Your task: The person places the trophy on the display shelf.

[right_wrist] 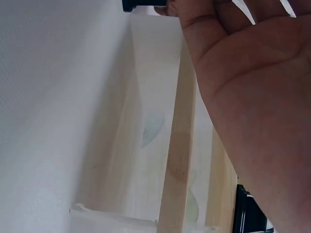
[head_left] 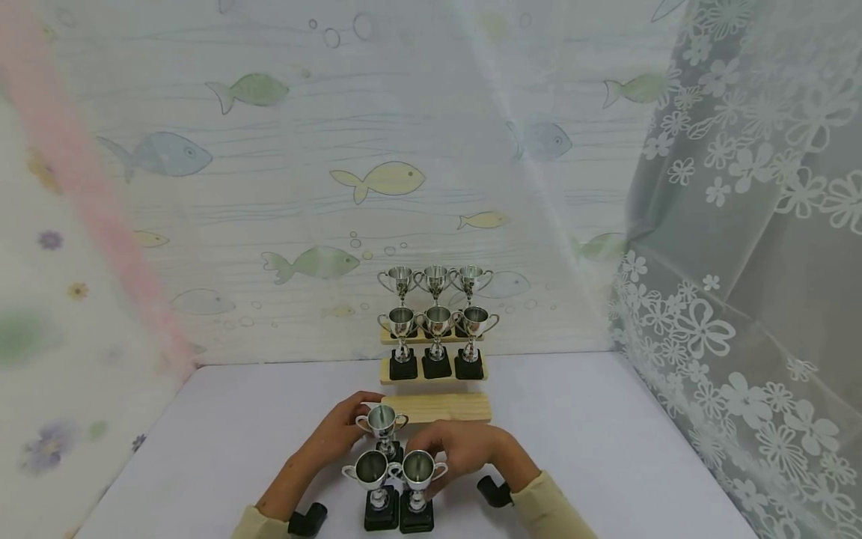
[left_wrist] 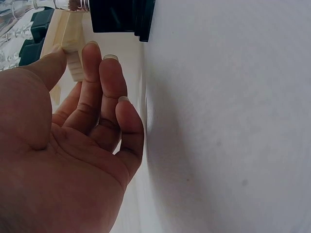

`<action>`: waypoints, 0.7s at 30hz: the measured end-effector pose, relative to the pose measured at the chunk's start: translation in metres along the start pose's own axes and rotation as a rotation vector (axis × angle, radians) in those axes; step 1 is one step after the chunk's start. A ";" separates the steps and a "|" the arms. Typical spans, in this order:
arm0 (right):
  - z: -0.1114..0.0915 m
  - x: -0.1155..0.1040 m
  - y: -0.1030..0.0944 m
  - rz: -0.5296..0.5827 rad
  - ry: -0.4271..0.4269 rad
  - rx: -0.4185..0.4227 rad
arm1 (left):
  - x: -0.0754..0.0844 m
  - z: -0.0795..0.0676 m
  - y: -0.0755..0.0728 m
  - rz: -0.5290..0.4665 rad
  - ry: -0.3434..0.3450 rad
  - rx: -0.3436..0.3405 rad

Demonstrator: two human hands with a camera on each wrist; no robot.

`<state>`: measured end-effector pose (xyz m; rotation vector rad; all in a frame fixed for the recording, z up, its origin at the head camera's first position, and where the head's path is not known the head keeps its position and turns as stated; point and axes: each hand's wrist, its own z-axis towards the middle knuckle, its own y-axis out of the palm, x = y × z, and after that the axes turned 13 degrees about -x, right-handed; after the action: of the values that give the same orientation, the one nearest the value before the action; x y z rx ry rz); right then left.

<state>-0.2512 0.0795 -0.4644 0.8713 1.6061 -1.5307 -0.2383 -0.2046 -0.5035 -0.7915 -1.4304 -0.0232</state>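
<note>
Head view: left grip (head_left: 343,428) holds wooden rack (head_left: 438,408) bearing six silver trophies (head_left: 438,322).

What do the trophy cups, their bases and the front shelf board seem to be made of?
Trophy cups: glossy silver with bright reflections, so metal or metal-coated plastic; the look leaves it open.
Bases: black and smooth, probably plastic, judging by the crisp stepped edge in the left wrist view.
Front shelf board: pale wood, seemingly unpainted, as its visible grain lines suggest.
</note>
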 end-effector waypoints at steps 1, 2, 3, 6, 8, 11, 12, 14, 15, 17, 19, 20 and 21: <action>0.001 0.000 0.000 -0.002 -0.002 0.000 | 0.000 0.000 0.000 -0.006 0.000 -0.001; 0.001 0.000 0.001 -0.003 -0.005 0.000 | 0.000 0.000 0.000 -0.004 -0.002 0.000; 0.001 0.000 0.001 -0.006 -0.006 0.002 | -0.001 0.001 0.000 -0.003 -0.002 0.001; 0.002 0.000 0.001 -0.013 -0.003 0.008 | -0.002 0.001 0.000 -0.001 -0.002 0.004; 0.002 0.001 0.002 -0.014 0.001 0.011 | -0.002 0.001 0.000 0.002 -0.002 0.006; 0.002 0.002 0.002 0.000 0.001 0.011 | -0.002 0.001 0.000 0.001 0.000 0.005; 0.002 0.002 0.002 0.006 -0.001 0.010 | -0.002 0.001 0.000 0.000 0.000 0.004; 0.002 0.002 0.002 0.016 -0.009 0.007 | -0.001 0.000 0.000 -0.004 0.003 0.002; 0.002 0.001 0.001 0.020 -0.014 0.006 | 0.000 0.000 0.000 0.000 0.001 0.002; 0.002 0.000 0.001 0.020 -0.022 0.004 | 0.001 -0.001 0.000 -0.001 -0.001 0.001; 0.001 -0.001 0.001 0.022 -0.030 0.003 | 0.001 -0.002 0.000 -0.008 0.001 -0.002; 0.001 -0.001 0.001 0.021 -0.031 0.003 | 0.002 -0.002 0.000 -0.010 0.000 -0.003; 0.001 -0.002 0.001 0.018 -0.031 0.004 | 0.002 -0.003 0.000 -0.012 -0.001 -0.003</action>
<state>-0.2498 0.0783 -0.4634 0.8580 1.5694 -1.5288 -0.2355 -0.2046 -0.5016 -0.7860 -1.4366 -0.0339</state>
